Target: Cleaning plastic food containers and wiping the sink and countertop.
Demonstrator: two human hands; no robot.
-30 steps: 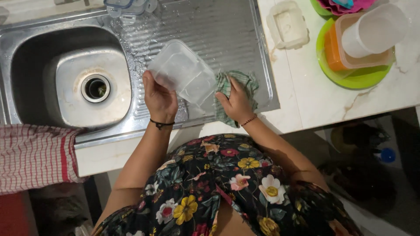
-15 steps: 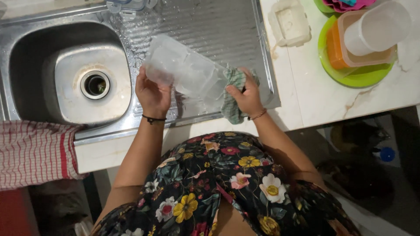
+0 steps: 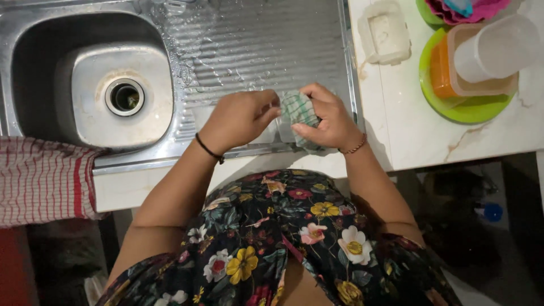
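Over the ribbed draining board (image 3: 255,45), near its front edge, my left hand (image 3: 241,119) grips a clear plastic container (image 3: 271,133). Only a translucent strip of the container shows between and below my hands. My right hand (image 3: 331,119) is closed on a green checked cloth (image 3: 299,107) and presses it against the container. The two hands almost touch.
A steel sink basin (image 3: 51,73) with a drain (image 3: 124,96) lies to the left. A red checked towel (image 3: 39,181) hangs over the counter's front. On the white counter sit a white lid (image 3: 385,31), a green plate (image 3: 470,113) with an orange box (image 3: 439,68) and a white cup (image 3: 496,48).
The container has turned and dropped lower toward the front edge. My hands have closed in together, and the cloth has moved from beside the container onto it.
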